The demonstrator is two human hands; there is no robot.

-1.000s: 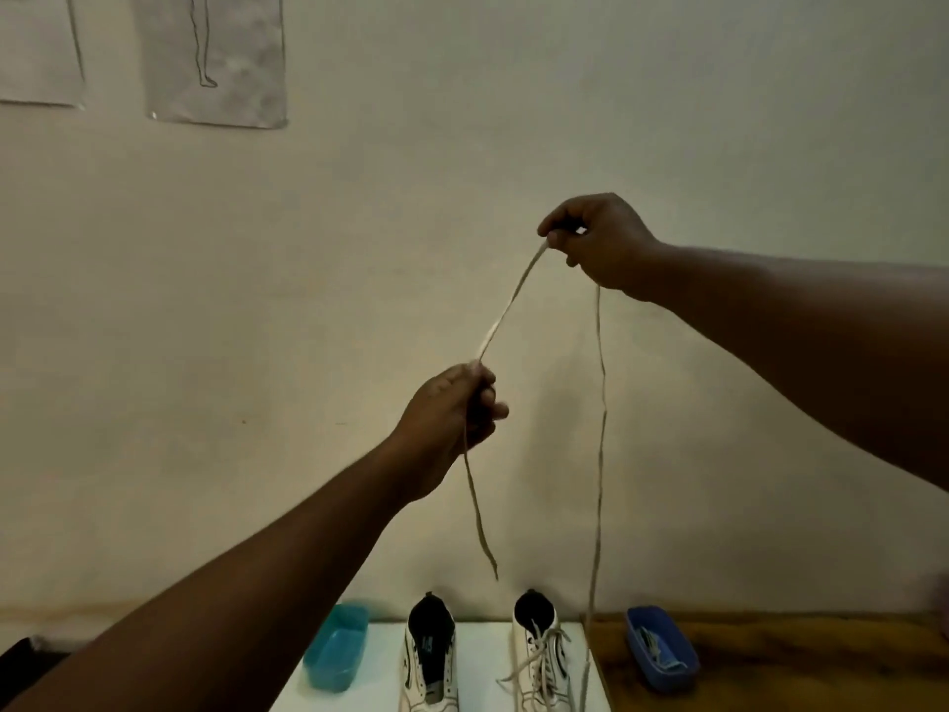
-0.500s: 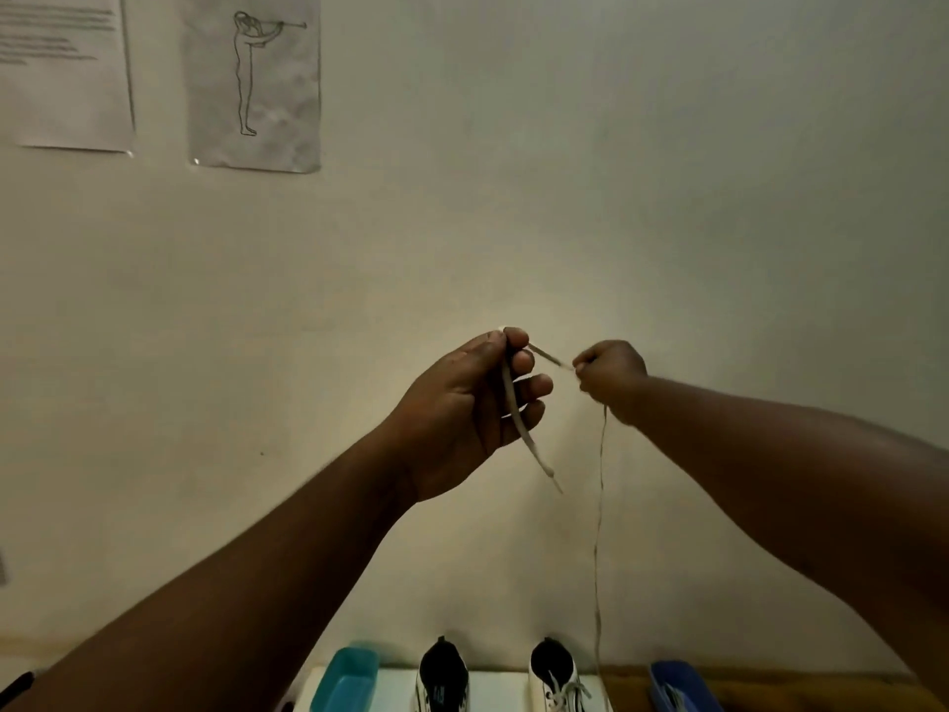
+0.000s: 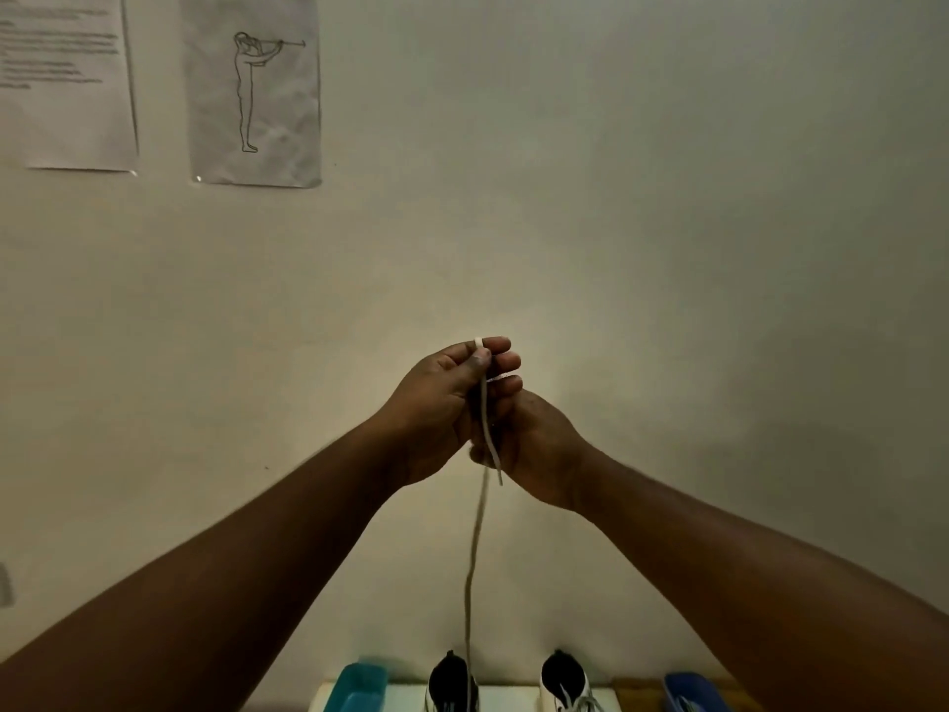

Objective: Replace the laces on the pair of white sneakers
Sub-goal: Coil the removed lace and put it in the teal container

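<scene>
The left hand (image 3: 441, 403) is the fixed point here, raised in front of the wall with its fingers extended and slightly curved; a white lace (image 3: 475, 547) is wound over those fingers, one turn showing across the top finger and another lower down, and the thumb presses the lace against them. Just below and to the right of the left hand, touching it, the right hand (image 3: 534, 449) is curled, apparently feeding the lace, though its fingertips are hidden behind the left hand and I cannot tell for certain that it pinches the strand. From the left hand the lace runs almost straight down: a short free end stops just under the hands, while the long part hangs to the bottom edge of the view, its long axis near vertical. Far below the left hand, a pair of white sneakers (image 3: 565, 680) stands on a pale tabletop (image 3: 513, 698), with a teal tray (image 3: 359, 686) to the left of them and a blue tray (image 3: 688, 696) to the right. The judgement is that winding goes on, so the slack must come upward to the hands; the right hand sits nearer the hanging part.
</scene>
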